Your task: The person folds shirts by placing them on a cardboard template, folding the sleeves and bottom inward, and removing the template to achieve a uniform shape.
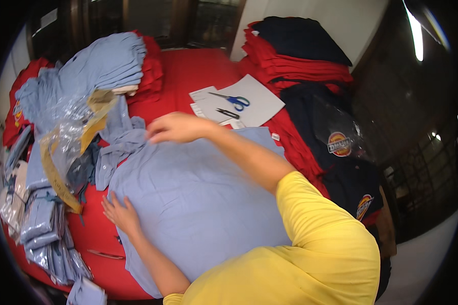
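Observation:
A light blue shirt [203,203] lies spread over the red-covered table, with a sleeve [118,152] bunched at its far left. My left hand [121,213] rests flat on the shirt's left edge, its fingers apart. Across the shirt's far part reaches my right arm. My right hand [177,127] is beside the bunched sleeve, slightly blurred, with loosely bent fingers and nothing visible in them. My yellow-sleeved arm and shoulder cover the shirt's near right part.
Blue-handled scissors [234,100] and black thread snips [228,113] lie on white paper [259,104]. Folded blue garments [96,61], a yellow measuring tape [56,173] and bagged garments [40,218] occupy the left. Red and navy piles [300,56] stand at right. Tweezers-like tool [106,254] lies near left.

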A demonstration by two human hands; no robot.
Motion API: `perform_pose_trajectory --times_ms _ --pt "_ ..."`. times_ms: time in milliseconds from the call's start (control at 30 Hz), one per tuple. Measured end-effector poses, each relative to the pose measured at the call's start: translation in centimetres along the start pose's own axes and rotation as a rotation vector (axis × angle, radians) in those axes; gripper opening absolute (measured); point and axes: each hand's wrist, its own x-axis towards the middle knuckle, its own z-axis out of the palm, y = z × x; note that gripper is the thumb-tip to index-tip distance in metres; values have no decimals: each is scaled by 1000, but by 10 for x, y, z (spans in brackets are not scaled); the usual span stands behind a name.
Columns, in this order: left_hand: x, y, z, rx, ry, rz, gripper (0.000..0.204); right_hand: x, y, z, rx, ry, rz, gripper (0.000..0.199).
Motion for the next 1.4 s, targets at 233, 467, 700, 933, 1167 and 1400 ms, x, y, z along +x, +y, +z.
perform_pose_trajectory --times_ms 233,467,700,933,1167,1400 --pt "0 5 7 -71 22 -17 50 -327 101 -85 -853 548 1364 43" --pt "25 -37 20 -128 12 -59 46 -435 116 -46 -724 737 1561 51" --pt "63 -53 -34 -280 -75 -83 18 -302 203 -41 -423 808 1112 33" --pt "50 -15 8 -451 -12 7 23 -316 319 -59 132 1785 1129 33" --pt "52 -56 -14 -276 68 -68 29 -248 212 -87 -716 1241 884 20" --pt "63 -63 -31 -485 -93 0 29 -266 201 -100 -243 1118 994 29"
